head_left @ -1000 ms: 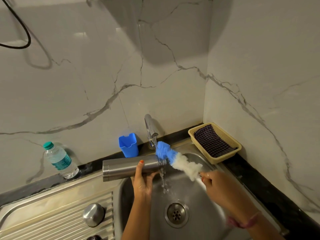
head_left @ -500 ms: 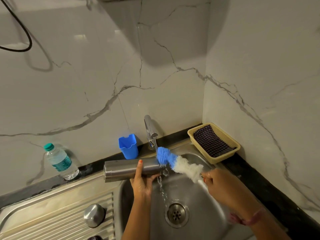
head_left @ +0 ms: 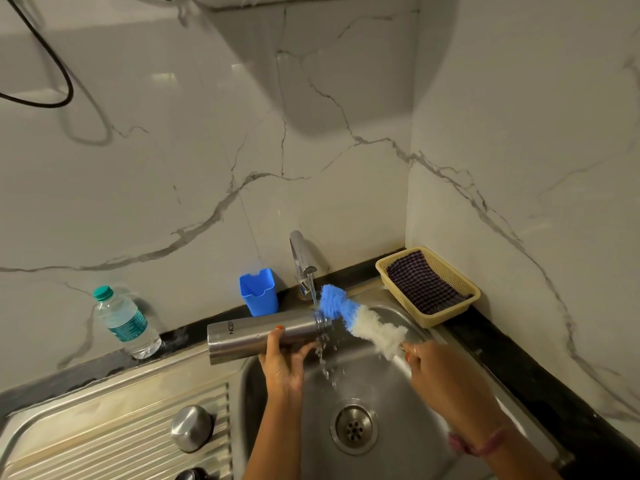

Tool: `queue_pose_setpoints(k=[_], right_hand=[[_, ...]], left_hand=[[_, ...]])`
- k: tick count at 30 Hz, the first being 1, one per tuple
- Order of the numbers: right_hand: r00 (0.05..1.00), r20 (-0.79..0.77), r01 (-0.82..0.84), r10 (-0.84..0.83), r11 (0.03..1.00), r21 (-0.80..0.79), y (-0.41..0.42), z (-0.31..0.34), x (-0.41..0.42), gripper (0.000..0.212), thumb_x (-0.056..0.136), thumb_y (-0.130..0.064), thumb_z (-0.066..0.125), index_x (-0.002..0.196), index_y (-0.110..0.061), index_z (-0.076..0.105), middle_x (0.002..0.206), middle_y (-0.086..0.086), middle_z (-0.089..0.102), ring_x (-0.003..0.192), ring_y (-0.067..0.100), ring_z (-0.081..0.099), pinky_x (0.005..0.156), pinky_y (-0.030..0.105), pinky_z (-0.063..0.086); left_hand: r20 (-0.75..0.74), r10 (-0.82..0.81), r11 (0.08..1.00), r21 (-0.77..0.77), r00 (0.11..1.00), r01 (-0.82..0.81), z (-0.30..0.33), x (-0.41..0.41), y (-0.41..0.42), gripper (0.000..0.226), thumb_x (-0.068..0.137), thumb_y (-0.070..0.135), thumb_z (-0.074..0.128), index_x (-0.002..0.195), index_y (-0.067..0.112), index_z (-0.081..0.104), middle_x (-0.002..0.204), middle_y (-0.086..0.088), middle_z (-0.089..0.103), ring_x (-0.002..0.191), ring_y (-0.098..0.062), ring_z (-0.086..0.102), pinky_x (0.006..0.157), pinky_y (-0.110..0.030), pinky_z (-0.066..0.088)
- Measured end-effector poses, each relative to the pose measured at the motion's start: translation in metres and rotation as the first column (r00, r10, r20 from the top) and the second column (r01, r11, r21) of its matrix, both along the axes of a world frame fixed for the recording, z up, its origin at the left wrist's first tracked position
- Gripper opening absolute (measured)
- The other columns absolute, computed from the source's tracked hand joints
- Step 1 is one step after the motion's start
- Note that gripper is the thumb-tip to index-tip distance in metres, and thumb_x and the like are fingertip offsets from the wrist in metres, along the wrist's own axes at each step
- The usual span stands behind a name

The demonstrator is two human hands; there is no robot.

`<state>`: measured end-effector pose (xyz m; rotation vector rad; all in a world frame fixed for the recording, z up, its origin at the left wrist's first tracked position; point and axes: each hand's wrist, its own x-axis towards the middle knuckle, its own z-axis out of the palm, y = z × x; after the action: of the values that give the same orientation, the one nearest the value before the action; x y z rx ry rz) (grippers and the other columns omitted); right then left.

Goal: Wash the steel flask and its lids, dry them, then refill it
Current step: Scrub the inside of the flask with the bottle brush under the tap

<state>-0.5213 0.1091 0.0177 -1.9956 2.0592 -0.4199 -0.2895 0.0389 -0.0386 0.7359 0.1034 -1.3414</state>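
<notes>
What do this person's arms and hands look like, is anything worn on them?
Both forearms are bare, with no sleeves in view. The left hand has an orange-red painted thumbnail and nothing on it that shows. The right hand also shows an orange-red nail, and a thin ring may sit on one finger. The right wrist wears a pinkish thread band. No gloves.

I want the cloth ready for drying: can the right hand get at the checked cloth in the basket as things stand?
Probably not at once: the right hand is gripping the bottle brush at the flask mouth. The checked cloth lies uncovered in the open basket beside the sink on that side, so the path looks free once the brush is released.
</notes>
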Motion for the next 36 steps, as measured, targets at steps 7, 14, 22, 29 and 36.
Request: queue_pose_setpoints(k=[7,14,22,29,36], right_hand=[[0.997,0.065,-0.027,0.03,0.999,-0.039,-0.012,-0.001,0.02,0.029,0.1,-0.028,0.039,0.112,-0.018,0.063,0.093,0.0,0.068,0.069,0.005,0.054,0.052,0.012,0.034],[0.999,-0.02,0.044,-0.045,0.997,-0.071,0.011,0.003,0.004,0.031,0.101,-0.033,0.035,0.112,-0.021,0.061,0.091,-0.006,0.062,0.079,0.006,0.059,0.072,0.015,0.045],[1.0,0.004,0.002,-0.002,0.999,-0.033,-0.01,-0.006,0.025,0.03,0.102,-0.029,0.035,0.116,-0.021,0.06,0.1,-0.003,0.066,0.08,0.007,0.061,0.053,0.011,0.031],[0.999,0.014,0.035,-0.033,0.989,-0.143,0.017,0.006,0.012,0.033,0.101,-0.036,0.032,0.114,-0.026,0.061,0.092,-0.011,0.062,0.076,0.003,0.061,0.069,0.014,0.049],[1.0,0.018,0.019,-0.016,0.987,-0.158,0.021,0.018,0.014,0.033,0.102,-0.034,0.034,0.124,-0.026,0.056,0.1,-0.01,0.062,0.075,0.003,0.054,0.069,0.011,0.044]], left_hand=[[-0.022,-0.007,1.0,0.026,1.0,0.008,0.006,-0.007,0.001,0.09,0.067,0.019,0.081,0.145,0.015,0.036,0.136,-0.019,0.056,0.123,-0.043,0.055,0.093,-0.075,0.042],[0.017,0.056,0.997,0.059,0.998,-0.056,0.001,-0.004,0.002,0.09,0.066,0.024,0.082,0.145,0.02,0.039,0.136,-0.014,0.057,0.12,-0.035,0.058,0.095,-0.063,0.049],[-0.006,0.004,1.0,0.029,1.0,-0.004,0.001,-0.007,0.0,0.084,0.074,0.021,0.078,0.147,0.018,0.036,0.135,-0.017,0.056,0.118,-0.038,0.058,0.098,-0.067,0.045],[-0.044,-0.005,1.0,0.0,0.999,0.005,-0.001,0.001,-0.004,0.084,0.07,0.016,0.077,0.145,0.018,0.038,0.135,-0.018,0.057,0.119,-0.041,0.057,0.095,-0.071,0.044],[-0.043,-0.042,0.999,-0.03,0.998,0.04,-0.004,0.0,-0.007,0.082,0.07,0.018,0.077,0.144,0.016,0.041,0.137,-0.018,0.056,0.124,-0.042,0.054,0.098,-0.071,0.041]])
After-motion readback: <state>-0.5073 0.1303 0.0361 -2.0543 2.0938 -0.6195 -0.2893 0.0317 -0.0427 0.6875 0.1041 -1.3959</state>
